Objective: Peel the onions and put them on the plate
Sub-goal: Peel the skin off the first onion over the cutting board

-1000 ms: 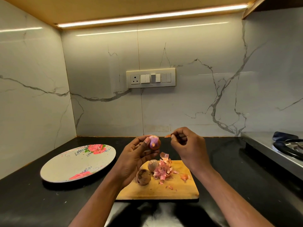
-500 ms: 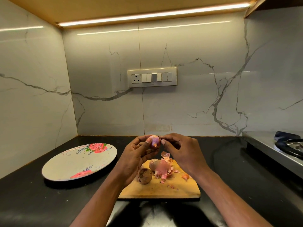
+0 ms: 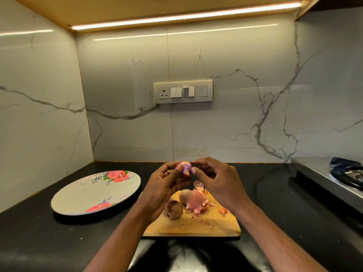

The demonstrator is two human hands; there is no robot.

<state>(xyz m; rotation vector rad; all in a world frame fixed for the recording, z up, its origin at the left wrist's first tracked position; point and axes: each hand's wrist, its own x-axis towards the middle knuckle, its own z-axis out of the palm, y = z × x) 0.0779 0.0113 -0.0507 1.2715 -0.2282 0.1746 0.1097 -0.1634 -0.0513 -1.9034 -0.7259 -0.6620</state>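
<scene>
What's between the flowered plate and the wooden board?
In the head view, only bare black counter lies between the plate and the board; the left forearm crosses above it.

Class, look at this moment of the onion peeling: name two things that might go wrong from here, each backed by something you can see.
1. The small onion is held in the air only by the fingertips of the left hand while the right hand picks at it; it may slip and roll off the cutting board.
2. The loose peels lie against the unpeeled onions, so scraps may travel to the plate.

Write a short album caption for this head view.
Both hands peel an onion above the board.
</scene>
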